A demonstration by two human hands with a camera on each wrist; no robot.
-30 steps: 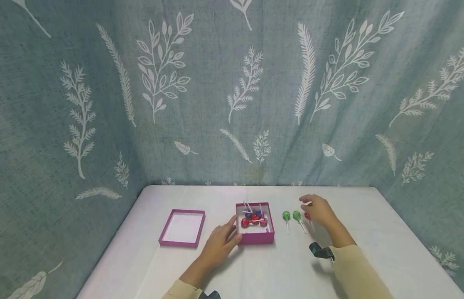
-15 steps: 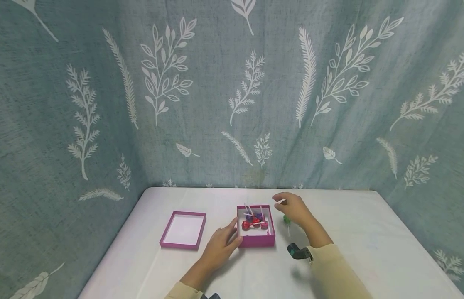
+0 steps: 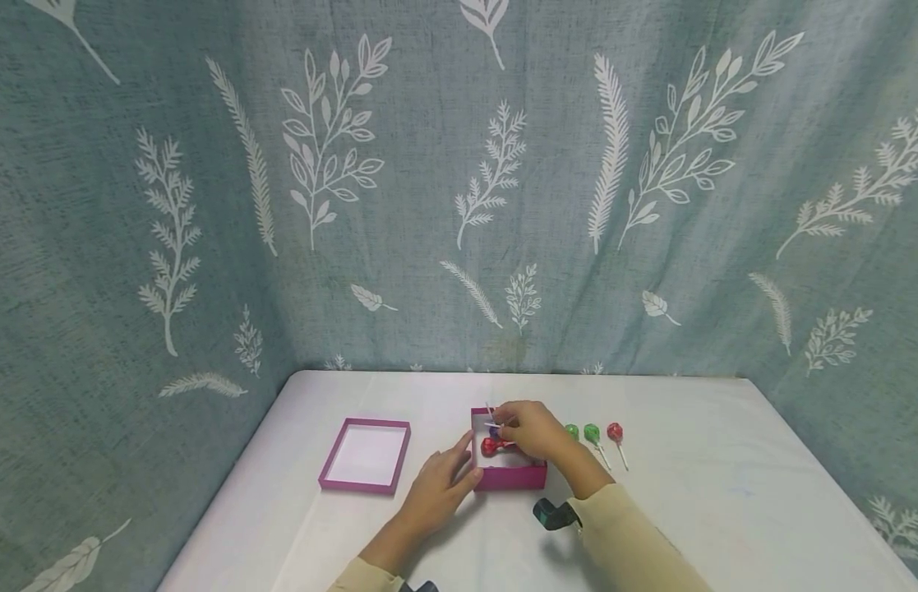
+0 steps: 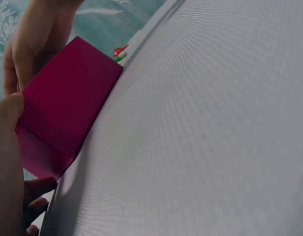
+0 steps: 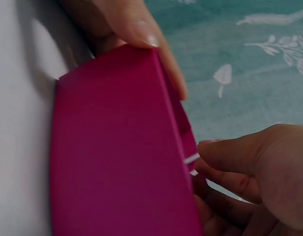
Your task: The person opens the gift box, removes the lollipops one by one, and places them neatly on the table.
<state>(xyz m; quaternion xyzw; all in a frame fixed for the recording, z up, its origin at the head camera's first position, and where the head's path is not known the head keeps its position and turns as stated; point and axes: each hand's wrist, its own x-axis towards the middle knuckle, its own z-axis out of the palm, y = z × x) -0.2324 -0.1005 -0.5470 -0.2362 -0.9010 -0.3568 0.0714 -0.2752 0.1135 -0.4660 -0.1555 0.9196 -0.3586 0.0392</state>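
Note:
An uncovered magenta box with a white inside stands mid-table. My left hand holds its left side, thumb at the near corner and fingers along the left wall. Inside, a red lollipop shows, with white sticks and a bit of purple wrapper behind it. My right hand reaches over the right wall into the box, covering part of the contents. In the right wrist view its thumb and forefinger are right at a white lollipop stick; I cannot tell whether they pinch it.
Right of the box, two green lollipops and one red lollipop lie in a row on the white table. A magenta-rimmed lid lies at the left. A patterned curtain rises behind the table.
My right hand has moved left from the red lollipop on the table, past the green ones, and down into the box. The red lollipop stays in the row. My left hand keeps its place.

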